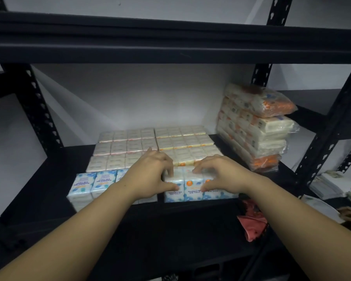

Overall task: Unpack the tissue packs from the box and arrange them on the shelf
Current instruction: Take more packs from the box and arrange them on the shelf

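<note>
I am gripping the blue tissue pack [190, 187] at the shelf's [39, 179] front edge, my left hand [152, 175] and right hand [221, 175] clamping fingers and thumbs around it to square it against the neighbouring rows.

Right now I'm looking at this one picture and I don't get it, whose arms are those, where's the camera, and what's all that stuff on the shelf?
There is no machine here. The camera sits on a person's head and looks down, so the arms reaching in are their own. The left hand and right hand both grip a blue tissue pack at the front of a black metal shelf. A second blue pack stands to its left. Behind them lie flat rows of pale tissue packs. At the right rear is a stack of wrapped orange bundles. A crumpled red wrapper lies near the right forearm.
</note>
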Motion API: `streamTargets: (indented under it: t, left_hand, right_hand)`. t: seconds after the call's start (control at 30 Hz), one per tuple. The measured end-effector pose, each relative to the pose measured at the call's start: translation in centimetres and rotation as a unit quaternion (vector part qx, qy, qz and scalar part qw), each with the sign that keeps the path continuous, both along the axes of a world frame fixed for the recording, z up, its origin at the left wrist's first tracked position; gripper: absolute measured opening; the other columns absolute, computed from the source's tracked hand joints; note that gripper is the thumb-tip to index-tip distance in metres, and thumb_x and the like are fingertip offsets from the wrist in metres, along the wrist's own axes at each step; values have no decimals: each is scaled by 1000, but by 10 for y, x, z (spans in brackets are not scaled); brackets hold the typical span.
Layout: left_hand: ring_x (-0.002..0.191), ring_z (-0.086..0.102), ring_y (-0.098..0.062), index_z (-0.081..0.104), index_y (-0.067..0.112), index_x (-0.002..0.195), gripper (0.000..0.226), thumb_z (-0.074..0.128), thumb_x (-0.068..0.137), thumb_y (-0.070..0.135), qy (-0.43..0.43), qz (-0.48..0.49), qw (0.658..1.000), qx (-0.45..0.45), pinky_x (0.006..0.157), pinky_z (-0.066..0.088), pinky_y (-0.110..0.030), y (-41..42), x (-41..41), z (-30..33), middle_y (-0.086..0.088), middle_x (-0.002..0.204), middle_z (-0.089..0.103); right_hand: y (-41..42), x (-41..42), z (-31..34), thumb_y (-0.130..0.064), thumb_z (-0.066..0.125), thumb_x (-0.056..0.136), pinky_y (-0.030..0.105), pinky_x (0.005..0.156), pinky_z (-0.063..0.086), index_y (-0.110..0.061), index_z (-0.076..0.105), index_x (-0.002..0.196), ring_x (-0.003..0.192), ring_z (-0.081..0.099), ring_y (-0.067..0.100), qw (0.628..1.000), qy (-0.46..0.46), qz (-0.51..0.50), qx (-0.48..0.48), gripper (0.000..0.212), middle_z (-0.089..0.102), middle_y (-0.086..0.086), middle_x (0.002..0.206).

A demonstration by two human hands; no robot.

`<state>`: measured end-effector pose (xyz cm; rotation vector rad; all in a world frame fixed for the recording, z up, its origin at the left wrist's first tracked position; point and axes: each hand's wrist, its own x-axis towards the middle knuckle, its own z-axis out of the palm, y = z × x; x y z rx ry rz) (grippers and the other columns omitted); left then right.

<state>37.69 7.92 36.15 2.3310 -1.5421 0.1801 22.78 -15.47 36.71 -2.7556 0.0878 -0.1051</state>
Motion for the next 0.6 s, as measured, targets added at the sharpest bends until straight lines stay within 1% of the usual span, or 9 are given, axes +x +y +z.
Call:
streamTargets:
  t: [0.07, 0.1, 0.17, 0.2, 0.3, 0.37, 0.43, 0.53, 0.6]
  left_hand:
    - [98, 46, -6, 65, 36, 94, 40, 78, 76, 68, -1, -2, 1000, 5, 117, 32, -38, 3, 4, -7, 20, 94, 58]
    - [97, 47, -5, 66, 35, 97, 39, 78, 77, 67, 5, -2, 1000, -1, 121, 29, -39, 5, 5, -9, 20, 93, 58]
    - [105, 54, -4, 71, 32, 108, 43, 78, 80, 64, 18, 0, 1000, -6, 128, 18, -42, 8, 7, -11, 18, 104, 64]
    - [111, 56, -5, 72, 33, 113, 45, 77, 80, 63, 20, -1, 1000, -3, 129, 16, -43, 10, 7, -11, 16, 112, 67]
    - [117, 53, -7, 73, 35, 120, 48, 76, 81, 63, 25, -2, 1000, -14, 123, 28, -46, 14, 7, -13, 15, 123, 67]
    - [115, 53, -9, 72, 35, 121, 48, 77, 81, 61, 27, 5, 999, -22, 120, 32, -45, 13, 6, -14, 15, 120, 68]
    - [110, 52, -9, 72, 34, 116, 49, 81, 76, 63, 29, 12, 999, -31, 115, 37, -40, 14, 5, -13, 15, 111, 69]
    - [109, 53, -6, 72, 37, 102, 53, 81, 65, 74, 32, 12, 998, -47, 100, 45, -32, 23, 8, -7, 18, 109, 68]
    - [114, 53, -8, 72, 37, 109, 64, 74, 63, 82, 34, 26, 998, -42, 100, 46, -34, 34, 15, -4, 16, 118, 65]
  right_hand:
    - [0, 3, -6, -47, 86, 80, 40, 115, 36, -42, 66, 134, 130, 45, 7, 1000, -9, -7, -24, 58, 56, -21, 135]
    - [0, 3, -7, -48, 84, 81, 41, 115, 33, -44, 65, 135, 128, 43, 7, 999, -15, -18, -38, 57, 53, -22, 133]
    - [-1, 4, -11, -50, 82, 83, 39, 111, 27, -49, 63, 134, 126, 41, 6, 998, -31, -37, -49, 55, 50, -24, 127]
    - [-3, 4, -13, -51, 82, 82, 37, 109, 26, -51, 62, 134, 125, 40, 6, 997, -38, -42, -43, 55, 50, -25, 126]
    - [-6, 1, -17, -56, 82, 80, 35, 107, 26, -51, 62, 133, 127, 39, 4, 997, -50, -47, -20, 57, 51, -26, 129]
    - [-7, 0, -19, -64, 80, 77, 39, 110, 28, -49, 63, 132, 129, 39, 4, 997, -57, -53, -20, 60, 52, -27, 130]
    - [-4, 1, -21, -77, 76, 70, 40, 111, 28, -47, 64, 131, 128, 41, 4, 995, -70, -67, -14, 68, 52, -27, 129]
    - [6, 4, -24, -85, 72, 64, 37, 108, 27, -46, 59, 135, 123, 41, 5, 993, -87, -73, -22, 83, 48, -24, 125]
    - [14, 9, -26, -82, 75, 65, 36, 107, 27, -47, 56, 139, 122, 40, 5, 993, -101, -64, -28, 83, 46, -24, 124]
